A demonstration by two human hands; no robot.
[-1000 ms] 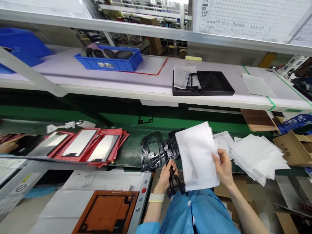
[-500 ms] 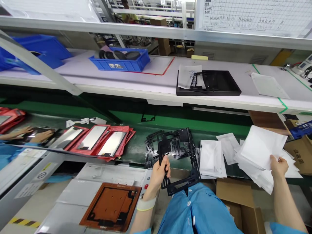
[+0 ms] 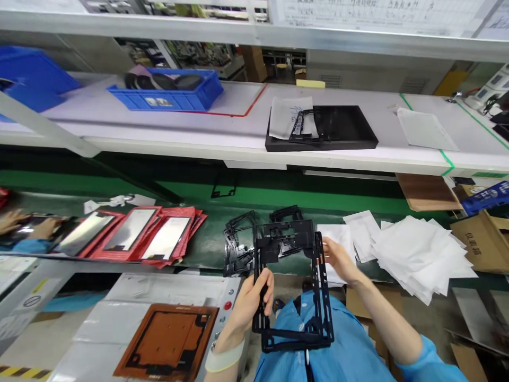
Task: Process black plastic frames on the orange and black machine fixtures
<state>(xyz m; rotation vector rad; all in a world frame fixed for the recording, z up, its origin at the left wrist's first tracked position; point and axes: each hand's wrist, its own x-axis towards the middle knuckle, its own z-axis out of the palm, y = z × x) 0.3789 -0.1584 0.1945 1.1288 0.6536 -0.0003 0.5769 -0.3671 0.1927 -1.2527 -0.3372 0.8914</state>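
Observation:
A black plastic frame (image 3: 318,297) is held upright in front of my blue smock. My left hand (image 3: 250,302) is closed around its left bar. My right hand (image 3: 336,258) grips the frame's right bar near the top. Behind the frame lies a heap of several more black frames (image 3: 242,246) on the green conveyor belt (image 3: 207,249). To the right of my right hand lie loose white sheets (image 3: 417,257) in a spread pile.
Red-edged panels (image 3: 151,239) lie on the belt at left, where another person's hands (image 3: 24,225) work. An orange jig (image 3: 167,342) sits on a machine below. The white shelf (image 3: 222,130) carries a blue bin (image 3: 167,93) and a black tray (image 3: 322,130). Cardboard boxes (image 3: 481,239) stand at right.
My right hand dropped the white sheet on the pile at right and came back to grip the frame's right side. The frame, held by my left hand, now stands higher and fully uncovered.

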